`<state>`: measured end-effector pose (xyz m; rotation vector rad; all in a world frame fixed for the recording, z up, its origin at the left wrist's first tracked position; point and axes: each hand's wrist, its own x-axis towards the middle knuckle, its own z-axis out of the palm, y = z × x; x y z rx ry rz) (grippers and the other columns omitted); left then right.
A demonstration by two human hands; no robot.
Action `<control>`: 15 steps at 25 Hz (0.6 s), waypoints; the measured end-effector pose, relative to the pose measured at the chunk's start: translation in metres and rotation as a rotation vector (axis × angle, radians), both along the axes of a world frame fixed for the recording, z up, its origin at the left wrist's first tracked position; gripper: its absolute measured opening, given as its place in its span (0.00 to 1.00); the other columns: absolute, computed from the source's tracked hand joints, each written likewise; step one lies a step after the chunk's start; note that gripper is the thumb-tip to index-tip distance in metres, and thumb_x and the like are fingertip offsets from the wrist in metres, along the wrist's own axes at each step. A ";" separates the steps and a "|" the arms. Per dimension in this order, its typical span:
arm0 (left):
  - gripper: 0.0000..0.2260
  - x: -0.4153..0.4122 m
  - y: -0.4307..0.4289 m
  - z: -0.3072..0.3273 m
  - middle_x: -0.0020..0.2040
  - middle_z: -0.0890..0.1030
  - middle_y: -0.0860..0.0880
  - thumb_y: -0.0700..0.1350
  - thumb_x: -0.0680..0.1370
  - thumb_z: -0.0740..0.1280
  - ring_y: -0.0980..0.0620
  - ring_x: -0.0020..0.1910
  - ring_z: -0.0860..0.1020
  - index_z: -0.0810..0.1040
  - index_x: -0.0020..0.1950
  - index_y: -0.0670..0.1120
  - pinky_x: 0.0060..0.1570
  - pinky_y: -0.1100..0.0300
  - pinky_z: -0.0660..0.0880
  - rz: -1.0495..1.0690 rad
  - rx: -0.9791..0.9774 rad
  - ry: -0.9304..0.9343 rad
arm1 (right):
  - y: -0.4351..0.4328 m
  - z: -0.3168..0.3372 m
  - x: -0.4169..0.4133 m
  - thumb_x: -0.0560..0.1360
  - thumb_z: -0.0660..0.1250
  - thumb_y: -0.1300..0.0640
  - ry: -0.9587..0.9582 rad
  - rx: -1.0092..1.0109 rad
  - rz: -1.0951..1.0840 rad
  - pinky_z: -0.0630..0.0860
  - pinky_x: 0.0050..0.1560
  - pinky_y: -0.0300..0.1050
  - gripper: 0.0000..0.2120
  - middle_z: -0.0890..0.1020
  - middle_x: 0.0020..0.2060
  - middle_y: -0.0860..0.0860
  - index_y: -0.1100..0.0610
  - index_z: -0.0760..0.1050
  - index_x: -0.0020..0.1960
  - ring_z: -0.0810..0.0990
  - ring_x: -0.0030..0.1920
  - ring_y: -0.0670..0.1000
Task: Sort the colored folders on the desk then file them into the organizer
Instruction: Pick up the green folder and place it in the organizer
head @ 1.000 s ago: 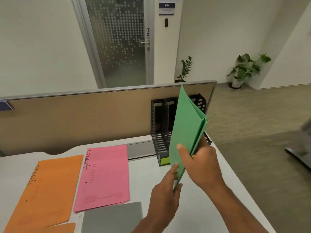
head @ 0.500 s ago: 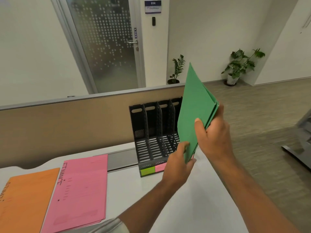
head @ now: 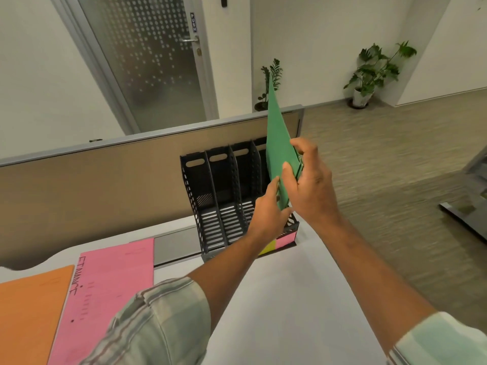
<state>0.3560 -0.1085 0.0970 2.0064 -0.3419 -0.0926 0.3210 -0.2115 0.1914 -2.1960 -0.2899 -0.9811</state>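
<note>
Both hands have carried the green folders further forward and down since half a second ago, now over the right end of the organizer rather than in front of it. Right hand [head: 312, 188] closed on the green folders [head: 278, 143], thumb on the near face, fingers wrapped behind the spine edge; looks like more than one folder in the stack, count unclear. Left hand [head: 270, 209] pinches the lower edge, thumb up against the face, steering the bottom corner. Folders stand nearly upright, top corner high above the partition [head: 147, 167], bottom edge hidden behind the hands, so cannot tell if it is inside a slot yet. Black slotted organizer [head: 218, 201] sits at the back of the white worktop [head: 290, 299] against the partition; three left slots look empty, rightmost slot covered by folders and hands. Colour tags on its front lip: yellow-green and pink [head: 286, 237] visible. Pink folder [head: 110, 293] with handwritten FINANCE lies flat at left, orange folder [head: 31, 312] just beside it, further left. Progress judgement: sorting into colour piles appears done, filing just starting with green; pink and orange not yet filed. Potted plants [head: 374, 72] and a frosted door [head: 147, 61] behind, not relevant.
</note>
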 end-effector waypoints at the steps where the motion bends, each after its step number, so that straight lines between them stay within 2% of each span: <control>1: 0.37 0.003 -0.002 -0.001 0.72 0.78 0.51 0.41 0.79 0.75 0.56 0.68 0.78 0.60 0.83 0.51 0.68 0.53 0.79 -0.004 0.004 0.003 | -0.002 -0.007 0.002 0.81 0.65 0.61 0.011 -0.006 0.001 0.85 0.46 0.48 0.21 0.77 0.60 0.57 0.54 0.62 0.71 0.82 0.54 0.53; 5: 0.35 0.009 -0.007 -0.016 0.67 0.80 0.53 0.40 0.79 0.75 0.58 0.62 0.81 0.62 0.82 0.51 0.62 0.54 0.83 -0.019 0.037 0.010 | -0.009 -0.032 0.007 0.81 0.66 0.59 0.080 -0.003 0.002 0.85 0.47 0.50 0.22 0.77 0.62 0.57 0.54 0.62 0.72 0.82 0.57 0.54; 8: 0.38 0.008 -0.006 -0.032 0.66 0.81 0.51 0.41 0.79 0.75 0.55 0.62 0.82 0.58 0.83 0.54 0.60 0.49 0.84 -0.032 0.101 0.032 | -0.010 -0.047 0.009 0.82 0.65 0.59 0.163 0.011 0.001 0.85 0.49 0.52 0.23 0.77 0.64 0.57 0.54 0.62 0.74 0.82 0.59 0.54; 13: 0.46 -0.004 0.000 -0.036 0.65 0.82 0.45 0.41 0.79 0.74 0.49 0.55 0.85 0.47 0.85 0.61 0.54 0.47 0.86 -0.135 0.236 0.122 | -0.010 -0.061 0.018 0.83 0.61 0.57 0.270 0.059 -0.086 0.83 0.44 0.46 0.22 0.81 0.57 0.57 0.52 0.62 0.76 0.83 0.47 0.52; 15: 0.44 -0.011 0.004 -0.034 0.63 0.82 0.44 0.41 0.79 0.73 0.49 0.48 0.85 0.49 0.84 0.61 0.47 0.47 0.87 -0.171 0.298 0.167 | -0.008 -0.070 0.023 0.83 0.61 0.57 0.376 0.058 -0.121 0.83 0.49 0.48 0.25 0.81 0.58 0.57 0.49 0.60 0.78 0.82 0.51 0.55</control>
